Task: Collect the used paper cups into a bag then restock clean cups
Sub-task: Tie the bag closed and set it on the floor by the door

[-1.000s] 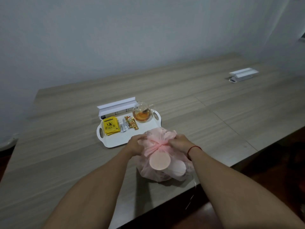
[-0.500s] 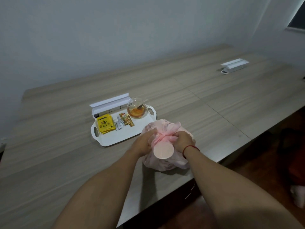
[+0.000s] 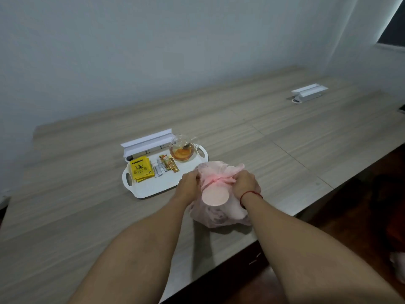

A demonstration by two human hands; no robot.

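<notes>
The left hand (image 3: 189,185) and right hand (image 3: 246,183) pinch the pink bag (image 3: 209,218) at its top. Inside, cups (image 3: 215,196) look blurry; fingertips hide in folds.

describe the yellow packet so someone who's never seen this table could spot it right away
On the long wooden table, find the white tray with cut-out handles, just beyond the pink bag. The yellow packet lies flat at the tray's left end, beside some small silver sachets. It is the only bright yellow thing there, with black print on top.
</notes>
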